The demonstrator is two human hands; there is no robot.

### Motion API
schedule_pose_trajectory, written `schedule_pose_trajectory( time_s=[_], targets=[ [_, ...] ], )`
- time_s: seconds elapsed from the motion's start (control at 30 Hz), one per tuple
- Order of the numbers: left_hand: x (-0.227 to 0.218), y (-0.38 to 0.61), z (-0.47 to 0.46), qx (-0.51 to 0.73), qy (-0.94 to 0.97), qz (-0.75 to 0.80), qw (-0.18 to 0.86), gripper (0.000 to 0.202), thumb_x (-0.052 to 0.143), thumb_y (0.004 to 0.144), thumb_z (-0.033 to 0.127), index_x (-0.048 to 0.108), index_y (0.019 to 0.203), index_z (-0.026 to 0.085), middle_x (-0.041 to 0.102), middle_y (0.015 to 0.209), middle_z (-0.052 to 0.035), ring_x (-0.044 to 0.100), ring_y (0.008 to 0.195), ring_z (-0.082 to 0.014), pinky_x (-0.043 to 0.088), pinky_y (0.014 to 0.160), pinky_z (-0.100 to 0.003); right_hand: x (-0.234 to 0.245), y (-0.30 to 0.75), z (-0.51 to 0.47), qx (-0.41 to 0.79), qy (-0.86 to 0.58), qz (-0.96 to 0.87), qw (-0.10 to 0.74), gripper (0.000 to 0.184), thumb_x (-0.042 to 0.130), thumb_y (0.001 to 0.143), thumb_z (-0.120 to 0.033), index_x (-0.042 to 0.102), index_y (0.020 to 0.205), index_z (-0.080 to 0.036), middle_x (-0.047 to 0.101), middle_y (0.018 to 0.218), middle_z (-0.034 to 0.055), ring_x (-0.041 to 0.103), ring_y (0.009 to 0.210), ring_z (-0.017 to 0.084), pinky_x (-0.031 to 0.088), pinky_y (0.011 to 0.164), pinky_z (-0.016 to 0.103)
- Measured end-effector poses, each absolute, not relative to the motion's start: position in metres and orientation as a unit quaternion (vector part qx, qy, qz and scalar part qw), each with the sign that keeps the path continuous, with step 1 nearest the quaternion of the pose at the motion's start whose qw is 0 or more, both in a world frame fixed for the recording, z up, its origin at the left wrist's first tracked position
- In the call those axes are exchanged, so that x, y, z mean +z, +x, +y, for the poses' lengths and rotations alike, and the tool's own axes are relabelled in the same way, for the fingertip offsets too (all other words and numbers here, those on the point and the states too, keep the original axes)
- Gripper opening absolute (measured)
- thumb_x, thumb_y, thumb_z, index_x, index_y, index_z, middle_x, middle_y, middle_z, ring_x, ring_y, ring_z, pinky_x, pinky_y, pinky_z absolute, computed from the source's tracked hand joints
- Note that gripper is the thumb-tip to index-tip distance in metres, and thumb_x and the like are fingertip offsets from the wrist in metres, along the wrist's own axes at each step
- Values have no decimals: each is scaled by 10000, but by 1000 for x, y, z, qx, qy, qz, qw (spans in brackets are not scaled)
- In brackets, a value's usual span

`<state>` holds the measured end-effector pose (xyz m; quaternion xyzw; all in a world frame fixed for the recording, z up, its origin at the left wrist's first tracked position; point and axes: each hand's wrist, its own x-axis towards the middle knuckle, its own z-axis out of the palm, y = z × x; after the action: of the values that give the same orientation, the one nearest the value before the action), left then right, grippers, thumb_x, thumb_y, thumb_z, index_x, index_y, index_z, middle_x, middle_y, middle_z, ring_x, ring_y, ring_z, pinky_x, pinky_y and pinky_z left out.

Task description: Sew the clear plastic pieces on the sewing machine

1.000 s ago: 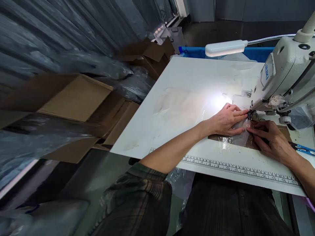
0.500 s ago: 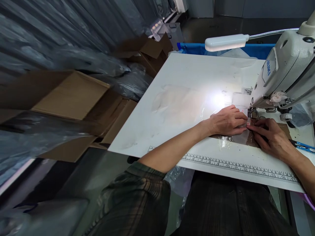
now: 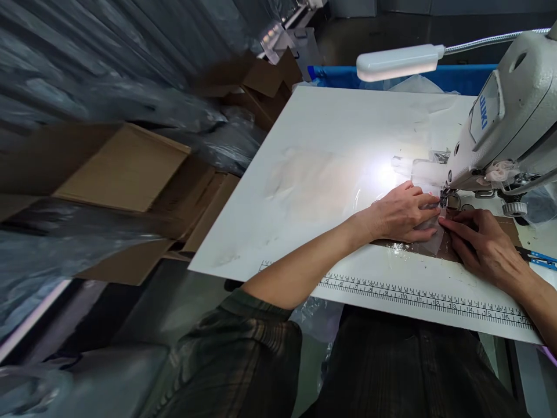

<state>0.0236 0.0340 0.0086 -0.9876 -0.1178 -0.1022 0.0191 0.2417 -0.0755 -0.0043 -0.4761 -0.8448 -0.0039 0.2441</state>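
A white sewing machine [image 3: 517, 107] marked JUKI stands at the right, its presser foot [image 3: 444, 197] just beyond my fingertips. Under my left hand [image 3: 404, 215] lies a thin white piece of fabric [image 3: 435, 237], pressed down by fingers that are stretched out flat beside the foot. My right hand [image 3: 483, 244] is closed, its index finger and thumb at the right edge of the same fabric, close to the needle area. The fingertips partly hide the edge. Beneath the hands runs a shiny brown strip [image 3: 450, 251] on the table.
Blue-handled snips [image 3: 542, 258] lie right of my right wrist. A lamp [image 3: 398, 62] hangs above the white table [image 3: 243, 232], which has a printed ruler [image 3: 404, 293] along its front edge. Open cardboard boxes [image 3: 124, 168] and plastic sheeting [image 3: 235, 142] stand at the left.
The view has shifted slightly, so the table's far edge and the lamp sit higher. Both hands stay beside the presser foot with almost the same pose.
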Motion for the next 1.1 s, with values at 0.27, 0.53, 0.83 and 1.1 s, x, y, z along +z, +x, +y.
schedule_pose_trajectory(
  time_s=[0.27,0.53,0.83,1.1],
  targets=[
    [3,27,36,-118,-981,-154,26,434,391,1031,420,673,1233,160,647,1312,-133,595,890,-231,398,792,-389,-2,241,-77,-11,-475,-849,229,348,496,976,-193,651,1284,-241,577,1101,132,596,951,256,577,798,408],
    [3,31,37,-121,-973,-195,22,483,355,1045,481,659,1227,153,657,1289,-127,590,937,-248,383,822,-397,-8,241,-74,2,-494,-836,240,400,478,987,-236,627,1357,-261,579,1082,127,600,900,255,564,769,416],
    [-2,29,41,-206,-957,-201,31,430,408,1034,459,632,1196,129,615,1299,-188,593,1065,-277,465,844,-435,-9,246,-71,44,-516,-813,268,377,465,996,-303,659,1316,-262,622,1069,115,626,896,244,568,778,406],
    [2,21,38,-233,-964,-86,-98,204,477,896,184,680,896,158,713,931,-99,651,810,-182,571,706,-338,-6,259,-66,116,-608,-699,357,253,512,957,-315,750,982,-232,677,816,58,638,722,212,524,627,343]
  ],
)
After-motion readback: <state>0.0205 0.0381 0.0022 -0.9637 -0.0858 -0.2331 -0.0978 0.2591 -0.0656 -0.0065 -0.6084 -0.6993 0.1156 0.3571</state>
